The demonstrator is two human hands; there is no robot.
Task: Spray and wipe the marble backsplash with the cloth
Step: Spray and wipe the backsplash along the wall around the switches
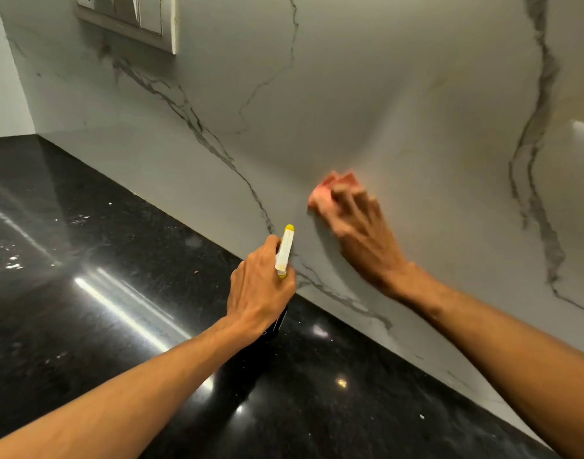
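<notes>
The white marble backsplash (366, 104) with dark grey veins fills the upper part of the view. My right hand (360, 226) presses a bunched pink cloth (327, 190) flat against the marble; hand and cloth are motion-blurred. My left hand (260, 289) grips a spray bottle (285, 251) with a white and yellow head, its nozzle pointing up close to the wall. The bottle's dark body shows just below the hand, above the counter.
A glossy black stone countertop (101, 276) runs along the foot of the backsplash, with light glare and small white specks. A switch and socket panel (131, 18) is mounted at the upper left of the wall. A side wall meets the backsplash at far left.
</notes>
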